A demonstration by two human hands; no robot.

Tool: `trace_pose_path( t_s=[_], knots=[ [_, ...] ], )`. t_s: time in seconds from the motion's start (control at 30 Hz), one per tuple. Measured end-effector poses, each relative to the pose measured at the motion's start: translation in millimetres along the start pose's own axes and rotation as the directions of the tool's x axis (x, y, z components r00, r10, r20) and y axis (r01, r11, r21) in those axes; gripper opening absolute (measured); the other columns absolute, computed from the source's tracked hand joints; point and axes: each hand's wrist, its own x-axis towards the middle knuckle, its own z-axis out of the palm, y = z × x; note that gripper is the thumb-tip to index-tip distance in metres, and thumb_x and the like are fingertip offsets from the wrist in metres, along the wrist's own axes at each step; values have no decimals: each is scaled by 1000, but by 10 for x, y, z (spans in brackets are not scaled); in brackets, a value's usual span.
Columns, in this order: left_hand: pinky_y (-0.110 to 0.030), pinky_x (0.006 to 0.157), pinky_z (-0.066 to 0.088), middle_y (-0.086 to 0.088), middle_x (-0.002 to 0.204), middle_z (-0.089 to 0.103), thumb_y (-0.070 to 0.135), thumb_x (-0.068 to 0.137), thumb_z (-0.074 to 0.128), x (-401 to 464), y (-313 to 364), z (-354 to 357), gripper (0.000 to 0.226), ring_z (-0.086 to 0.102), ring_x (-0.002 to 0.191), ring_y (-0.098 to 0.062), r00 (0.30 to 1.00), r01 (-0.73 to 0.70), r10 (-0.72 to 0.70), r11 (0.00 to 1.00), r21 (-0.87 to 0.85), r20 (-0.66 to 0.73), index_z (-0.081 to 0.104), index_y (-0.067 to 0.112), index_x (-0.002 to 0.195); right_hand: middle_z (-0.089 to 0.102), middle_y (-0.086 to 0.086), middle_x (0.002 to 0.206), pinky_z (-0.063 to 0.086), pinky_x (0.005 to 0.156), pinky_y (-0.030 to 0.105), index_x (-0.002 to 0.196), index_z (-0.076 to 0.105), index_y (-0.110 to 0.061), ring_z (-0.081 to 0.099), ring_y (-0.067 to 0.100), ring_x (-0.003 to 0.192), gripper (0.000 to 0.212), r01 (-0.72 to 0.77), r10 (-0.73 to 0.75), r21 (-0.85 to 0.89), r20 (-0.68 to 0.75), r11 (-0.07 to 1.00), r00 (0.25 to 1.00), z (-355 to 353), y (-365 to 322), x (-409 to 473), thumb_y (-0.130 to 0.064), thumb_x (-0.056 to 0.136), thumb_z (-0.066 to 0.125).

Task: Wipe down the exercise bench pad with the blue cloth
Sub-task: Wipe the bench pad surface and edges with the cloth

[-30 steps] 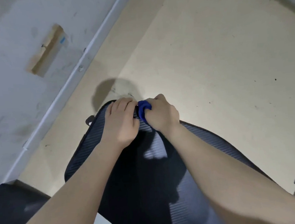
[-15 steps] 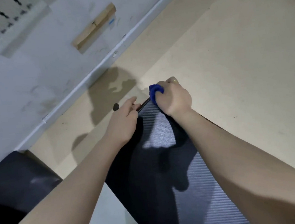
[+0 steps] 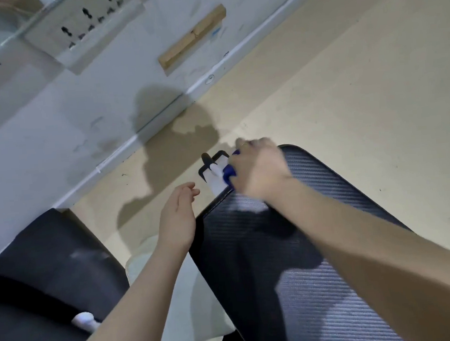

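The exercise bench pad (image 3: 323,284) is dark with a ribbed weave and runs from the lower middle up to a rounded far end. My right hand (image 3: 261,167) is fisted on the bunched blue cloth (image 3: 229,172) at the pad's far left corner; only a small fold of cloth shows past the fingers. My left hand (image 3: 177,218) hovers just left of the pad's edge, fingers loosely curled and apart, holding nothing. The white bench frame (image 3: 213,175) with a black bracket pokes out beyond the cloth.
A white wall (image 3: 82,106) with a skirting board runs diagonally at upper left, a wooden block (image 3: 193,39) fixed to it. A second dark pad (image 3: 42,268) lies at lower left. Beige floor (image 3: 346,78) spreads to the right and behind.
My left hand has come off the pad and drawn back to its left side. My right hand has carried the cloth to the pad's far left corner. The camera has tilted up toward the wall.
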Motion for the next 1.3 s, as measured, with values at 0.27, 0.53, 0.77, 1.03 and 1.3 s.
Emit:
trace_pose_path(
  t_s=[0.27,0.53,0.77,1.03,1.3],
  knots=[
    [-25,69,45,2,83,62,17,96,31,29,-94,90,28,56,78,-16,986,155,-163,896,-415,15,51,23,114,55,17,117,33,94,38,98,64,-11,54,33,98,31,32,-33,90,7,995,999,145,-641,-148,-33,81,51],
    [-23,71,46,-4,87,61,20,96,33,-15,-283,32,29,57,77,-17,979,180,-203,827,-533,15,62,18,91,61,18,94,41,83,40,86,66,-6,58,36,81,27,-115,112,-118,-34,986,993,108,-290,-106,-28,74,58],
    [-24,61,41,6,82,59,30,95,35,-193,-491,-241,26,55,72,-13,932,228,-358,693,-684,-52,59,24,86,52,8,117,27,98,38,109,56,-15,47,29,101,27,329,-316,-81,144,941,938,383,-1287,-301,-25,88,42],
    [-27,84,44,-1,93,63,32,100,23,-359,-1002,-376,39,57,88,-15,948,182,-303,764,-619,-95,59,18,95,59,3,96,37,87,35,89,66,-17,53,25,87,28,565,-558,-344,132,750,820,452,-1269,-247,-17,80,39],
    [-25,71,42,1,93,62,29,98,24,-801,-1319,-218,36,53,73,-10,936,215,-344,726,-653,-75,59,22,91,57,-7,64,40,70,27,57,69,-26,51,16,64,16,820,-623,-251,547,515,559,853,-1305,-1388,-31,63,56]
  ],
)
